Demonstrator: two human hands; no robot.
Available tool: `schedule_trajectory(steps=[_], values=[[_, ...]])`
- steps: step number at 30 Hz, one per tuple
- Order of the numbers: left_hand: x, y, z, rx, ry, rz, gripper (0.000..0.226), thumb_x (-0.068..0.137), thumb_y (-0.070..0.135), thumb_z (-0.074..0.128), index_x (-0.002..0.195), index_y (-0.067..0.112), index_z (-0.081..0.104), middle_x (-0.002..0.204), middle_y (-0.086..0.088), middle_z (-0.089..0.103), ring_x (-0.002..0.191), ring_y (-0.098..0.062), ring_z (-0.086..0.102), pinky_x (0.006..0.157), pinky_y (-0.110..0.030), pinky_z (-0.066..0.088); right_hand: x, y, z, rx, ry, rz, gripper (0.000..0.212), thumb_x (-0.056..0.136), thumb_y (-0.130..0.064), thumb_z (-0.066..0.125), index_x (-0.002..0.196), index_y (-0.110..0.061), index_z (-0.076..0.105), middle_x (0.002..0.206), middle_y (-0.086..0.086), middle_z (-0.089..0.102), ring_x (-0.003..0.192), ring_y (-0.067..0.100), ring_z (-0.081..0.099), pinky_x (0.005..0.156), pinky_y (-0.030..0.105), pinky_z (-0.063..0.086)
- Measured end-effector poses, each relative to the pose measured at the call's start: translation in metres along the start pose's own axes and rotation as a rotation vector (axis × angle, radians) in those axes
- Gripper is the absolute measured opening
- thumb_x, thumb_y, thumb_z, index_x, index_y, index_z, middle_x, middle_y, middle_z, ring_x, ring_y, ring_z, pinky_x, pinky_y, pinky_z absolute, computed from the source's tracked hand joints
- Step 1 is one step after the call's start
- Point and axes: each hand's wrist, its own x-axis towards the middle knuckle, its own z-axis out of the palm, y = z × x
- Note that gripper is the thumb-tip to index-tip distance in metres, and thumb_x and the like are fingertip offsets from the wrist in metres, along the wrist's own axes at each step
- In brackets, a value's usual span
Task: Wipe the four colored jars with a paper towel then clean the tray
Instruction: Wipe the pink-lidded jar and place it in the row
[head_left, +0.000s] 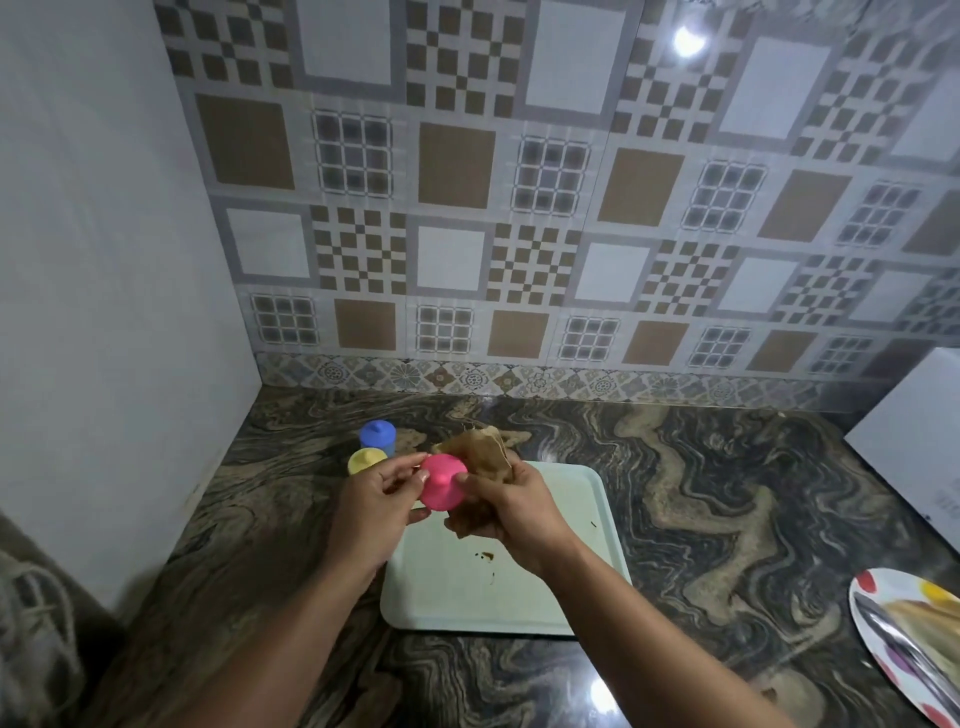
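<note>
My left hand holds a pink jar in the air above the far left corner of a pale green tray. My right hand grips a crumpled brown paper towel and presses it against the jar's right side. Small brown stains lie on the tray's middle and near its right rim. On the counter left of the tray stand a blue jar and, in front of it, a yellow jar. A fourth jar is not visible.
The dark marbled counter ends at a white wall on the left and a tiled wall behind. A white box stands at the right edge. At the near right is a spotted plate holding metal utensils.
</note>
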Motion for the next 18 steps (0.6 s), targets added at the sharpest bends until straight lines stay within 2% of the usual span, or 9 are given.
schedule_trajectory(steps=[2, 3, 5, 8, 10, 14, 16, 18], values=[[-0.001, -0.003, 0.002, 0.131, 0.038, 0.072, 0.029, 0.093, 0.015, 0.071, 0.108, 0.04, 0.071, 0.115, 0.003, 0.074, 0.098, -0.008, 0.073, 0.08, -0.032, 0.062, 0.0, 0.002, 0.001, 0.006, 0.055, -0.011, 0.028, 0.093, -0.004, 0.074, 0.12, 0.0, 0.067, 0.085, 0.03, 0.068, 0.06, 0.034, 0.066, 0.066, 0.043, 0.058], [-0.003, -0.004, 0.002, 0.245, 0.039, 0.125, 0.03, 0.093, 0.021, 0.071, 0.116, 0.04, 0.07, 0.119, 0.006, 0.072, 0.101, -0.002, 0.07, 0.083, -0.025, 0.06, 0.0, 0.002, 0.001, 0.01, 0.089, -0.013, 0.027, 0.092, -0.003, 0.074, 0.118, 0.001, 0.068, 0.083, 0.03, 0.067, 0.06, 0.034, 0.065, 0.064, 0.042, 0.058], [-0.007, -0.005, 0.004, 0.429, -0.004, 0.247, 0.047, 0.09, 0.031, 0.074, 0.136, 0.031, 0.062, 0.134, 0.013, 0.063, 0.116, 0.001, 0.062, 0.089, -0.014, 0.054, 0.002, 0.002, 0.001, 0.017, 0.153, -0.027, 0.023, 0.091, -0.001, 0.075, 0.114, 0.0, 0.068, 0.08, 0.028, 0.069, 0.059, 0.034, 0.064, 0.061, 0.042, 0.059], [-0.011, -0.011, 0.009, 0.578, -0.054, 0.356, 0.073, 0.081, 0.033, 0.082, 0.147, 0.022, 0.053, 0.147, 0.008, 0.054, 0.129, -0.008, 0.057, 0.103, -0.03, 0.053, 0.003, 0.002, 0.003, -0.003, 0.184, -0.038, 0.021, 0.091, -0.001, 0.075, 0.111, -0.002, 0.069, 0.079, 0.022, 0.071, 0.057, 0.031, 0.063, 0.061, 0.041, 0.059], [-0.012, -0.013, 0.012, 0.665, -0.032, 0.405, 0.07, 0.081, 0.03, 0.082, 0.145, 0.02, 0.055, 0.146, 0.003, 0.057, 0.131, -0.013, 0.057, 0.108, -0.032, 0.048, 0.001, 0.001, 0.006, 0.024, 0.15, -0.009, 0.017, 0.096, -0.006, 0.072, 0.112, -0.003, 0.07, 0.081, 0.021, 0.071, 0.059, 0.031, 0.063, 0.062, 0.041, 0.06], [-0.009, -0.014, 0.007, 0.666, -0.033, 0.407, 0.061, 0.082, 0.036, 0.077, 0.14, 0.026, 0.06, 0.135, 0.006, 0.066, 0.123, -0.011, 0.063, 0.101, -0.035, 0.053, -0.001, -0.004, 0.008, 0.125, 0.1, 0.146, 0.026, 0.107, -0.017, 0.053, 0.119, 0.0, 0.068, 0.093, 0.028, 0.069, 0.069, 0.034, 0.065, 0.065, 0.042, 0.059], [-0.006, -0.017, 0.002, 0.641, -0.037, 0.345, 0.063, 0.081, 0.044, 0.076, 0.14, 0.03, 0.059, 0.128, 0.011, 0.069, 0.116, -0.006, 0.066, 0.095, -0.034, 0.057, -0.002, -0.008, 0.006, 0.129, 0.081, 0.19, 0.027, 0.108, -0.016, 0.048, 0.12, 0.001, 0.066, 0.095, 0.028, 0.071, 0.071, 0.036, 0.067, 0.066, 0.042, 0.059], [-0.004, -0.016, 0.0, 0.494, -0.035, 0.228, 0.057, 0.082, 0.044, 0.078, 0.135, 0.033, 0.063, 0.116, 0.014, 0.073, 0.107, -0.003, 0.068, 0.092, -0.033, 0.058, -0.002, -0.01, 0.003, 0.171, 0.057, 0.222, 0.027, 0.109, -0.015, 0.046, 0.121, 0.001, 0.065, 0.097, 0.029, 0.071, 0.076, 0.04, 0.068, 0.076, 0.05, 0.059]])
